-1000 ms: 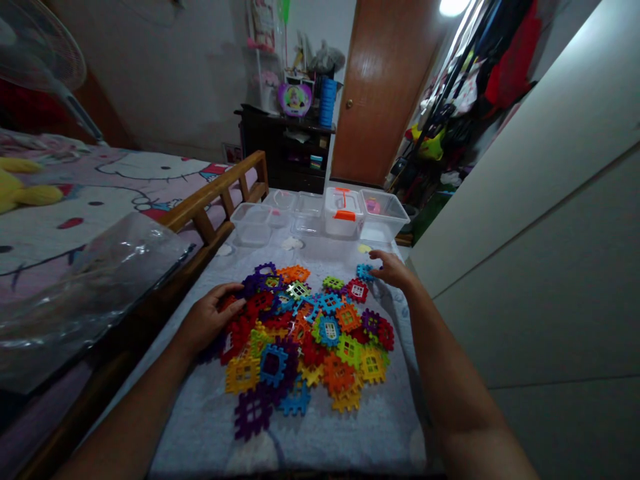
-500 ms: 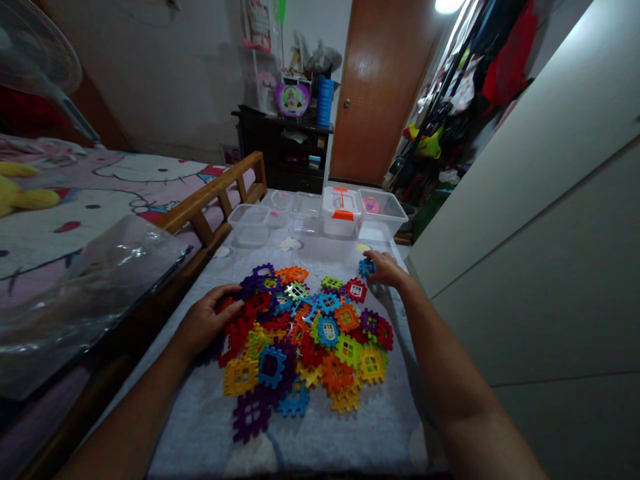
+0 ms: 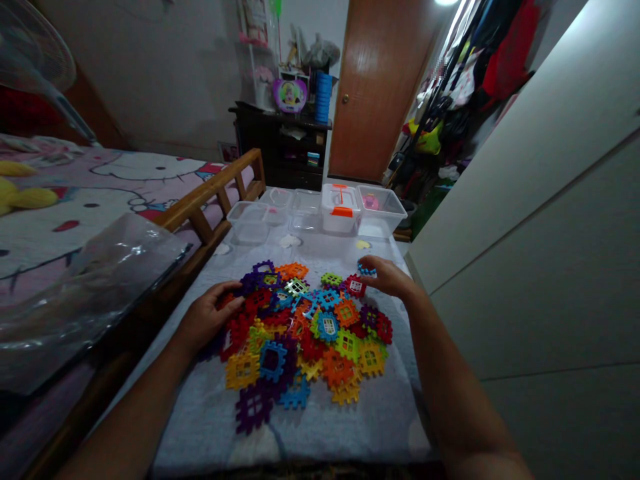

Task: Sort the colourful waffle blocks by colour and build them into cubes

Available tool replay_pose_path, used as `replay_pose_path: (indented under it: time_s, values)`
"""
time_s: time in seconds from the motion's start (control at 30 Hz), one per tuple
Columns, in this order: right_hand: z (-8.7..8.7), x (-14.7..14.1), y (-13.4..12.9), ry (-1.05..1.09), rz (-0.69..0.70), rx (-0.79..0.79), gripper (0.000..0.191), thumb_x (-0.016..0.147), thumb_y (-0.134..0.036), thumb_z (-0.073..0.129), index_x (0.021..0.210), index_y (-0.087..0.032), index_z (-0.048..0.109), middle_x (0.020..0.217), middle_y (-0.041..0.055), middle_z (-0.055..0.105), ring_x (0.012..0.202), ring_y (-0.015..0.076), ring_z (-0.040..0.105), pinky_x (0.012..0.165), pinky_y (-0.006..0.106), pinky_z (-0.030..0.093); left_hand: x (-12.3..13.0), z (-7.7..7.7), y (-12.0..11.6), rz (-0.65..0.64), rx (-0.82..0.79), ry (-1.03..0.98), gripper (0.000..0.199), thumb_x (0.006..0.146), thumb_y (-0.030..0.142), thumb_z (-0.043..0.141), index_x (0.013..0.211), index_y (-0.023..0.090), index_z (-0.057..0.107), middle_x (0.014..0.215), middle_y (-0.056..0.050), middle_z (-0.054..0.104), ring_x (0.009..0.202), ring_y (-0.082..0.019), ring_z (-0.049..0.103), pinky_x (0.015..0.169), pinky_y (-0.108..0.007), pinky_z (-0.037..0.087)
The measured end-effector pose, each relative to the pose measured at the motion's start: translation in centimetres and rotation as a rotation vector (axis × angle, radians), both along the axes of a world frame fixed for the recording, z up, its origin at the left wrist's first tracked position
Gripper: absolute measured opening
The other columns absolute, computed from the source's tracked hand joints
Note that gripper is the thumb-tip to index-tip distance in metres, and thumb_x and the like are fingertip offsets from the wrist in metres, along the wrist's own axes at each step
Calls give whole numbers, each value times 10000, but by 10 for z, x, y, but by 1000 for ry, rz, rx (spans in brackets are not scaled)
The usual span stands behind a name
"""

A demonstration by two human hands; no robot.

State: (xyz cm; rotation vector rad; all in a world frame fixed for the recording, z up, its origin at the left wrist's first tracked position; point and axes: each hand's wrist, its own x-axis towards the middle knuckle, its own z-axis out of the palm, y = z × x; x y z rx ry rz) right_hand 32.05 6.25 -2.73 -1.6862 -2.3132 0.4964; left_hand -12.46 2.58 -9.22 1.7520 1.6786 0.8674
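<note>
Right hand (image 3: 389, 277): pinching a blue waffle block (image 3: 367, 269) at the fingertips.
Left hand (image 3: 207, 317): spread, resting on a pile of multicoloured waffle blocks (image 3: 300, 330).
Pile: on a grey blanket (image 3: 200, 427), between both hands.

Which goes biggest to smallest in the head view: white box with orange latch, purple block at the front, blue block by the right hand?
Largest: white box.
Unranked: purple block and blue block; the purple sits nearer the camera and the blue looks tilted.

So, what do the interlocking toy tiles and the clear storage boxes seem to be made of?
The interlocking toy tiles look like moulded plastic: smooth, slightly glossy faces. The clear storage boxes look like transparent plastic: see-through, thin walls.
</note>
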Motion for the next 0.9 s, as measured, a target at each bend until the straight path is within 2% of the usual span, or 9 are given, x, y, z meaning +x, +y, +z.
replay_pose_path:
  time_s: [0.13,0.3,0.4,0.5,0.6,0.77,0.9]
  values:
    - [-7,-20,-25,-102,-4,36,364,843,-300,701,1178,-167,646,1182,136,667,1093,261,616,952,363,465,1,1,0,-1,2,10,573,755,624,610,1141,206,676,1241,-93,680,1126,-308,640,1071,-427,445]
    - [-19,-30,-33,-180,-51,31,291,814,-261,706,1082,-153,671,1092,122,646,1009,246,601,907,323,453,3,2,-1,3,11,-6,574,750,627,607,1129,201,675,1232,-97,682,1113,-308,642,1070,-433,443]
    - [-22,-25,-34,-149,-75,48,333,804,-223,689,1126,-145,656,1100,117,624,1007,233,590,910,309,446,3,3,-1,4,11,-7,569,750,626,608,1126,204,676,1221,-94,687,1101,-305,649,1066,-431,447]
    - [-20,-13,-35,-106,-136,72,417,805,-275,696,1193,-137,628,1125,122,606,1031,231,581,926,305,439,3,4,-1,5,8,2,572,749,626,608,1130,205,678,1218,-92,687,1104,-306,649,1059,-425,452]
    - [-17,1,-38,-139,-216,53,385,816,-367,691,1123,-138,644,1081,122,605,986,237,582,874,311,446,3,4,-1,14,4,12,574,746,626,610,1132,207,684,1210,-88,690,1100,-305,650,1054,-419,455]
    - [-18,11,-41,-259,-289,-23,300,802,-413,705,949,-155,661,960,104,625,879,234,586,751,303,428,2,1,0,15,1,21,579,749,633,610,1139,212,684,1193,-79,694,1069,-298,658,1021,-408,477]
    - [-19,11,-42,-243,-316,8,364,810,-439,706,1029,-151,660,1026,115,630,927,239,598,777,305,439,2,0,1,6,0,22,584,753,636,607,1145,209,677,1189,-82,692,1076,-299,655,1009,-403,481]
